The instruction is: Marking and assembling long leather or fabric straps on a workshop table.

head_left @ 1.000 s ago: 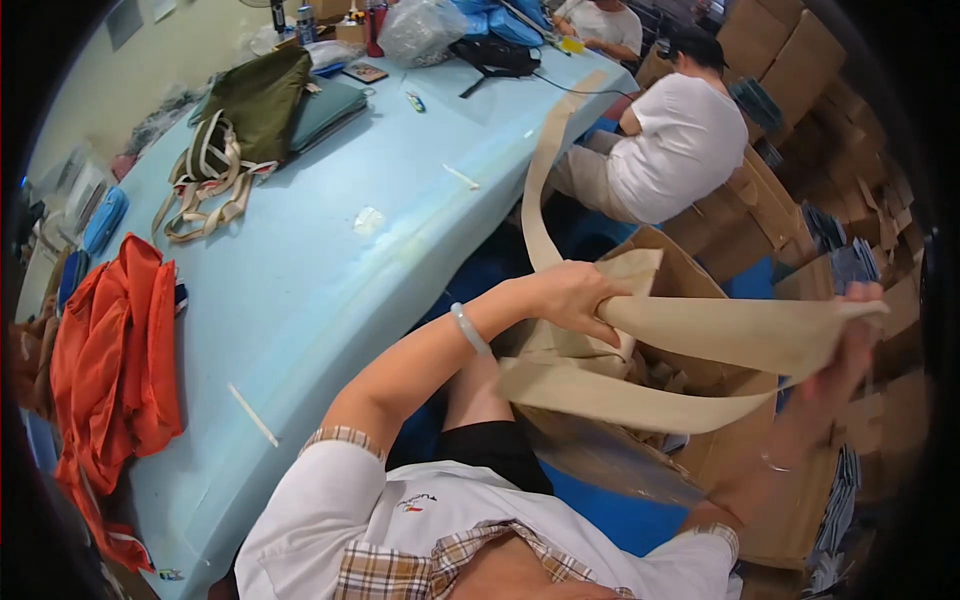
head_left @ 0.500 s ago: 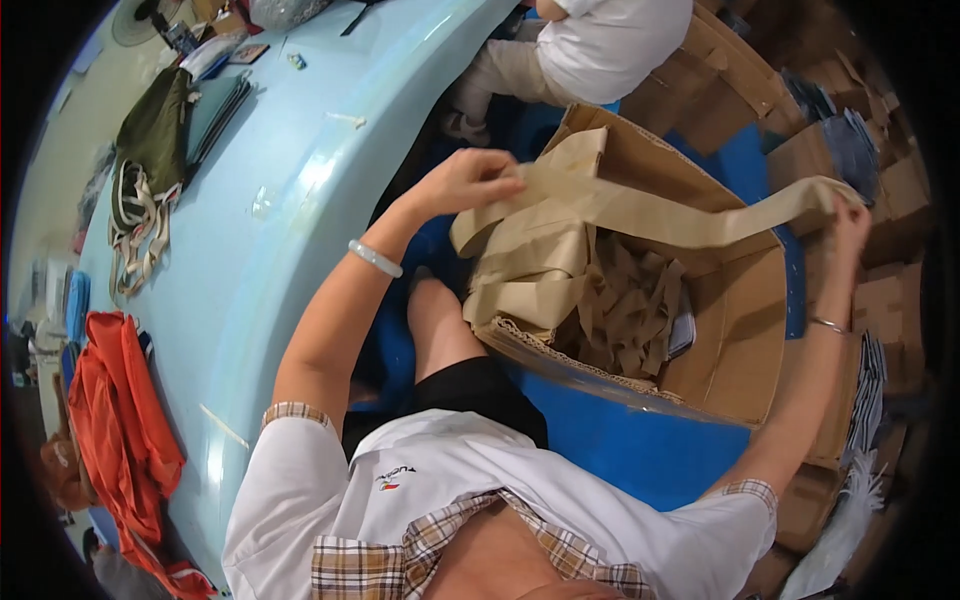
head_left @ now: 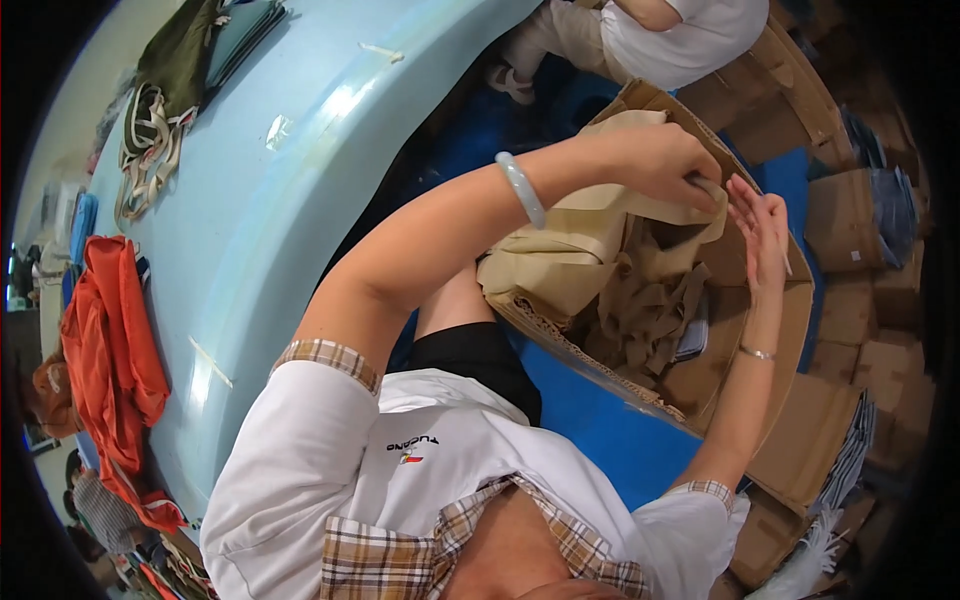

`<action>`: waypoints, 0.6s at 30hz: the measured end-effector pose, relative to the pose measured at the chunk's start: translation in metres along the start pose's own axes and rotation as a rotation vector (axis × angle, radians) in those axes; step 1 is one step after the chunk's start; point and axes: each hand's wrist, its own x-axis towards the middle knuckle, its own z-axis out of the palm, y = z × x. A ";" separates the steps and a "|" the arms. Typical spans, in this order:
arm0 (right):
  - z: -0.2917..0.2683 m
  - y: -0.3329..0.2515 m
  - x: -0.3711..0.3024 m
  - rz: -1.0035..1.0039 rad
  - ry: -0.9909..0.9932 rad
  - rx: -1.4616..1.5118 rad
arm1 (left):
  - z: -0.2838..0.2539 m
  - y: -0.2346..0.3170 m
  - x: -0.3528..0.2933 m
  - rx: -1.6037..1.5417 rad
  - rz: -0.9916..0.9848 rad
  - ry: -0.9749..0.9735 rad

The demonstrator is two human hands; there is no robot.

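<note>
Left hand [head_left: 655, 160] is closed around the top edge of a beige bag [head_left: 590, 240], pinching the fabric just over the open box [head_left: 790, 330]. Right hand [head_left: 762, 225] is open, fingers spread and flat, close beside the left hand and facing the same fabric edge; can't tell if it touches. Bag is folded and draped over the box's near wall, lower part resting on the cardboard rim. Inside the box: a loose pile of beige straps [head_left: 650, 310], under and right of the bag. Pale bangle [head_left: 522, 188] on the left wrist, thin bracelet [head_left: 757, 352] on the right. Light blue table [head_left: 260, 200] to the left, carrying an orange cloth [head_left: 110, 340] and an olive bag [head_left: 175, 70]. Another person in a white shirt [head_left: 680, 35] sits beyond the box. More cartons [head_left: 870, 300] stacked right.
</note>
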 end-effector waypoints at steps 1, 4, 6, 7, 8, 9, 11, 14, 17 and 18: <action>0.016 -0.012 -0.012 0.005 -0.006 -0.003 | 0.005 0.002 0.003 -0.025 0.002 0.012; 0.030 -0.018 -0.033 0.036 -0.129 0.055 | 0.022 0.007 0.017 -0.087 0.006 0.090; 0.024 -0.009 -0.035 0.037 -0.174 -0.192 | 0.022 0.009 0.020 -0.125 -0.073 0.007; 0.021 -0.011 -0.037 0.084 -0.132 -0.213 | 0.023 0.008 0.017 -0.131 -0.092 0.006; 0.020 -0.012 -0.037 0.067 -0.122 -0.237 | 0.020 0.005 0.012 -0.128 -0.117 0.008; 0.005 -0.011 -0.038 0.061 -0.126 -0.320 | 0.015 0.000 0.006 -0.143 -0.133 -0.048; -0.035 -0.020 -0.043 0.039 -0.095 -0.526 | 0.003 -0.016 -0.006 -0.152 -0.091 0.041; -0.079 -0.015 -0.063 0.092 -0.041 -0.665 | -0.019 -0.021 -0.035 -0.157 -0.085 0.125; -0.102 -0.002 -0.077 0.202 -0.033 -0.673 | -0.044 -0.014 -0.072 -0.235 -0.166 0.236; -0.108 0.007 -0.080 0.256 -0.051 -0.641 | -0.053 -0.006 -0.086 -0.327 -0.178 0.303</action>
